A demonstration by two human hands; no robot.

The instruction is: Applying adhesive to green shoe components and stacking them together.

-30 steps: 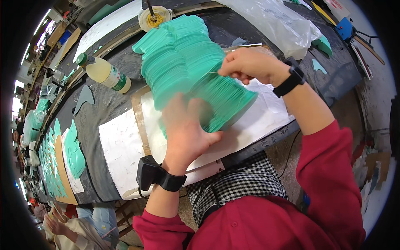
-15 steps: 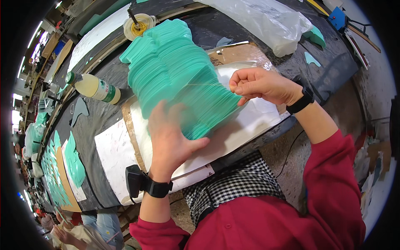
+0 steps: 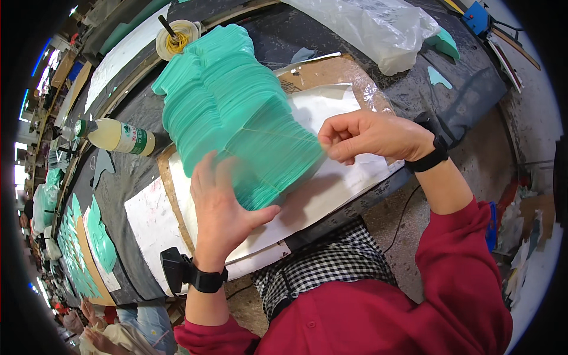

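A long stack of thin green cut sheets [image 3: 219,112] lies fanned across the table in front of me. My right hand [image 3: 361,139] is closed in a pinch at the stack's right side. From its fingertips a thin pale strand [image 3: 278,134] stretches over the near end of the stack; whether it is string or a rubber band I cannot make out. At the stack's near left corner my left hand [image 3: 219,207] is open, thumb apart and fingertips blurred. Whether those fingers touch the sheets is unclear.
White paper [image 3: 331,195] and brown cardboard [image 3: 331,74] lie under the stack. A bottle of pale liquid [image 3: 115,136] leans at left. Behind stands a spool with yellow bands [image 3: 176,41]. Clear plastic [image 3: 378,32] covers the far right. Green pieces [image 3: 99,236] lie at left; another person [image 3: 118,337] is lower left.
My right hand stays at the stack's right side, and the strand now slants down toward it. The left hand's fingers have shifted slightly at the near corner. The whole view has moved a little.
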